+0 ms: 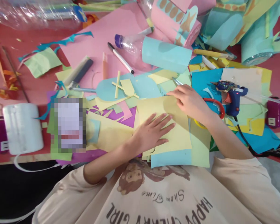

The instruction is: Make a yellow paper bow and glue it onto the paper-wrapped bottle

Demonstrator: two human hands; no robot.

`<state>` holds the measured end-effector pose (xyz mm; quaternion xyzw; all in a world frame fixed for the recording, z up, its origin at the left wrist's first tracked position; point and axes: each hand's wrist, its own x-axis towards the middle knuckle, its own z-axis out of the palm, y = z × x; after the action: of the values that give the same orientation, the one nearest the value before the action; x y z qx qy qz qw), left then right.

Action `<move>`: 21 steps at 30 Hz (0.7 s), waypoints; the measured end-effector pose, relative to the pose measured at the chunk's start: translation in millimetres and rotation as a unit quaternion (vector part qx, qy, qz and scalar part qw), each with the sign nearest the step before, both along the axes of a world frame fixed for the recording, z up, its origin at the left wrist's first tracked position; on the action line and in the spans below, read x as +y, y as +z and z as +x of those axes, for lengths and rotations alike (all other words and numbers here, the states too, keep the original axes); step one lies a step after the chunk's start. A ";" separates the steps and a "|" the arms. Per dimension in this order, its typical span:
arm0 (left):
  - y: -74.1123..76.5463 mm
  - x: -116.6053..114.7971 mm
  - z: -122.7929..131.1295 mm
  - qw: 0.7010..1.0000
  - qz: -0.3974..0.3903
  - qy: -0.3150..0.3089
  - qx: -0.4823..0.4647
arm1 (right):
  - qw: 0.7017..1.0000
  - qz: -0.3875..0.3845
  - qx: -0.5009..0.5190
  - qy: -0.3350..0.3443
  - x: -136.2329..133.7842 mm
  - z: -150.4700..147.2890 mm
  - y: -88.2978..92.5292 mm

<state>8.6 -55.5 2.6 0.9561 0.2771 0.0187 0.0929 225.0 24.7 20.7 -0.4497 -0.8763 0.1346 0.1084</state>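
Observation:
My left hand (154,132) lies flat with fingers spread on a sheet of pale yellow paper (180,135) near the table's front edge. At that sheet's upper right edge is my right hand (189,101), its fingers drawn together on the paper. Scissors with a red and yellow handle (220,109) lie partly hidden beneath my right wrist, and a metal tip (177,81) shows just beyond the fingers. Under the yellow sheet are a light blue sheet (170,158) and a pale green sheet (200,152).
A glue gun (234,101) with a lit red light lies to the right. Ahead is a plastic bottle (133,43) wrapped in light blue paper, beside a black-capped marker (121,58). A cutter knife (81,73), a blurred-out phone (68,124) and a white device (23,129) are on the left.

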 end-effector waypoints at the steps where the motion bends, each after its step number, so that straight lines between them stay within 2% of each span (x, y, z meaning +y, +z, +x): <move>1: -2.8 0.0 0.4 1.000 0.000 -0.001 0.004 | 1.000 0.013 -0.025 0.010 -2.0 -1.3 1.0; 5: -7.8 7.8 -4.3 1.000 0.000 0.002 -0.013 | 0.996 0.066 -0.047 0.023 -17.5 -5.3 1.6; 8: -7.8 10.5 -7.5 0.999 0.011 0.004 -0.032 | 0.996 0.076 -0.043 -0.004 -33.3 -7.6 -1.5; 14: 2.3 4.1 -5.3 0.992 0.092 0.019 -0.089 | 0.996 0.067 -0.055 -0.036 -55.6 -13.1 -9.0; 17: 7.8 1.4 -2.5 0.989 0.101 0.067 -0.090 | 0.997 0.044 -0.051 -0.040 -60.5 -15.9 -12.6; 21: 3.6 -0.4 -1.1 0.986 0.064 0.151 -0.040 | 0.997 0.035 -0.040 -0.058 -64.8 -16.9 -15.6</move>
<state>7.4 -55.9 6.2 0.9057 0.4127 0.0889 0.0384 208.1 -40.1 5.0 -0.5009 -0.8564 0.0798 0.0967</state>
